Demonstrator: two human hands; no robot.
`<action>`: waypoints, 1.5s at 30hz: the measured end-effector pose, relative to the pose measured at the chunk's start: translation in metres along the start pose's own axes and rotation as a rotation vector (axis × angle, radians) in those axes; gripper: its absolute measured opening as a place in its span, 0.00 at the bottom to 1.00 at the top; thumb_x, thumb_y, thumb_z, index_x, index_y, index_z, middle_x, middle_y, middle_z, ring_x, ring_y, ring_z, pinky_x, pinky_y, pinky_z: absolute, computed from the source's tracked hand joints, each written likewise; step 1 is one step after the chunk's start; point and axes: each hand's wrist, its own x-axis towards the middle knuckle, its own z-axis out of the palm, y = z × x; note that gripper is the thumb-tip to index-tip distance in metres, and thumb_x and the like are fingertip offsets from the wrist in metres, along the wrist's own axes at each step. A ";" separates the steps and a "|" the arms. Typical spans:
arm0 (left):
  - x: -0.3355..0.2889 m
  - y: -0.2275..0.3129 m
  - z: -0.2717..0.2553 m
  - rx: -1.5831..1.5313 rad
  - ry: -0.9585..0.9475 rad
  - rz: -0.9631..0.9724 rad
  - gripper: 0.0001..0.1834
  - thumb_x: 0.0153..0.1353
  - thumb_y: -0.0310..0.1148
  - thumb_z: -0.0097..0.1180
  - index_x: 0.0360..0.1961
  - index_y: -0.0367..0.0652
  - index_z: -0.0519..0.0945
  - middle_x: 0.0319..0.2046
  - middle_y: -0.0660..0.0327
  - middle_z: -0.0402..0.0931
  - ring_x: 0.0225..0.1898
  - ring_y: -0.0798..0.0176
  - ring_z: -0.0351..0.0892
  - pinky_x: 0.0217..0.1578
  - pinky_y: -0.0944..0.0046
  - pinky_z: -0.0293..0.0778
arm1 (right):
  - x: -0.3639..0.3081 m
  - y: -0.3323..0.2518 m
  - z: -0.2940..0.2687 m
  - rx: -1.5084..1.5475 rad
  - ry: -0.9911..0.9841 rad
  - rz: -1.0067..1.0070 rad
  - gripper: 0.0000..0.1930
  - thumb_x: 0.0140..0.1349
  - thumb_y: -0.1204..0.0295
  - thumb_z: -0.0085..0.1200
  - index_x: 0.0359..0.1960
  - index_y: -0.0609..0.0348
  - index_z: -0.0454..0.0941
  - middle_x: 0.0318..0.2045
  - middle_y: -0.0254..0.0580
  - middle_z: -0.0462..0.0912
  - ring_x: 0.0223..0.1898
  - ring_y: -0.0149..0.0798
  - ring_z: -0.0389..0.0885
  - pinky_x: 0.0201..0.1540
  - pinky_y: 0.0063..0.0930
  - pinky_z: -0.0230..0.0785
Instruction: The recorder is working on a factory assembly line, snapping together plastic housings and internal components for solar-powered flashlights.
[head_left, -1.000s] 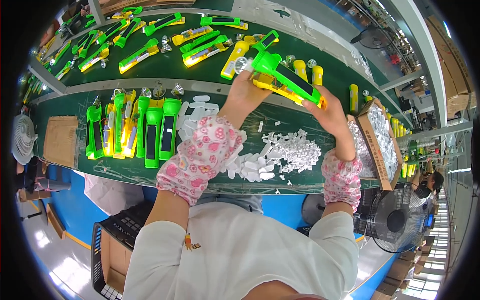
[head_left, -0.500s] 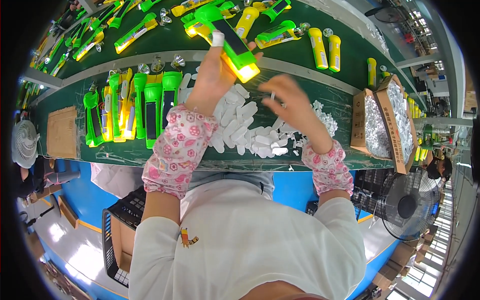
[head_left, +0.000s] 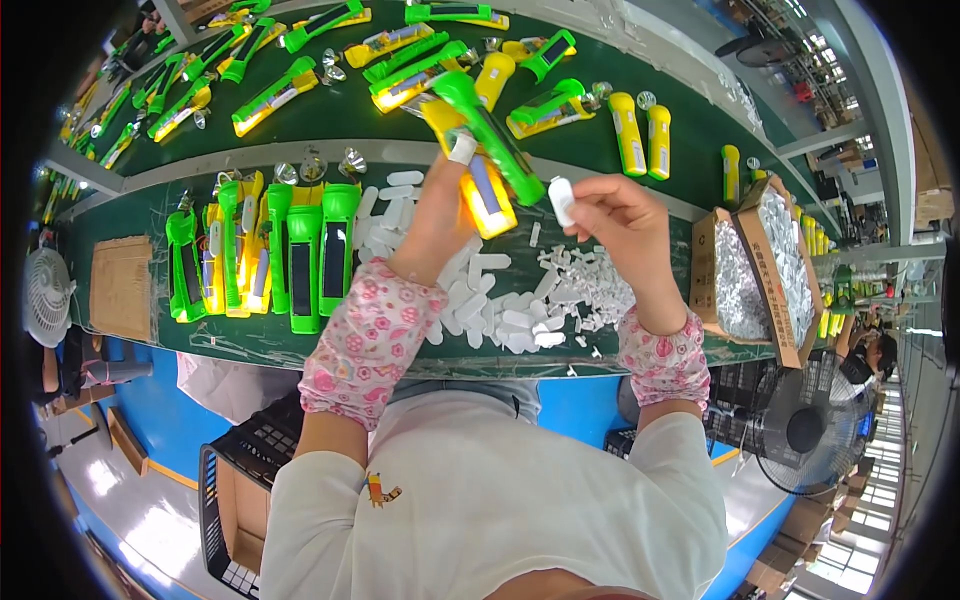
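My left hand (head_left: 438, 215) is closed around a flashlight (head_left: 492, 145), whose green shell half sits apart from its yellow half. The yellow half glows and shows a bluish-grey battery-like block inside. A white wrap covers my left thumb. Just right of the flashlight, my right hand (head_left: 630, 222) pinches a white oval pad (head_left: 561, 201) between thumb and fingers. Below my hands lies a pile of white oval pads (head_left: 470, 305), beside a heap of small white scraps (head_left: 590, 285).
Several green and yellow flashlights (head_left: 305, 255) stand side by side at the left, near a cardboard sheet (head_left: 121, 288). More flashlights (head_left: 275, 95) lie on the green surface beyond the ledge. A cardboard box (head_left: 765, 290) of white scraps is at right, above a black fan (head_left: 805, 430).
The flashlight in my left hand has turned and come nearer, its shell halves now spread. My right hand, blurred before, has moved right and holds a white oval pad upright.
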 end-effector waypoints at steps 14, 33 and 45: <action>-0.015 -0.002 0.024 -0.186 -0.280 -0.085 0.36 0.62 0.41 0.59 0.67 0.54 0.54 0.59 0.60 0.63 0.62 0.55 0.66 0.58 0.45 0.67 | 0.022 -0.030 0.038 -0.449 -0.020 -0.217 0.14 0.60 0.80 0.57 0.47 0.59 0.74 0.27 0.32 0.79 0.25 0.19 0.74 0.29 0.13 0.66; -0.005 0.000 0.046 -0.335 0.043 0.010 0.17 0.71 0.41 0.42 0.56 0.45 0.64 0.46 0.59 0.71 0.50 0.59 0.72 0.53 0.56 0.69 | 0.013 0.007 0.023 -0.681 0.107 -0.272 0.20 0.71 0.65 0.42 0.55 0.68 0.71 0.44 0.54 0.72 0.44 0.46 0.74 0.48 0.31 0.66; 0.000 -0.006 0.043 -0.098 0.230 0.054 0.16 0.72 0.35 0.33 0.53 0.38 0.65 0.47 0.56 0.71 0.48 0.57 0.74 0.54 0.51 0.70 | 0.012 0.020 0.025 -0.395 0.169 -0.282 0.18 0.71 0.68 0.38 0.50 0.67 0.77 0.39 0.54 0.78 0.40 0.45 0.78 0.45 0.31 0.68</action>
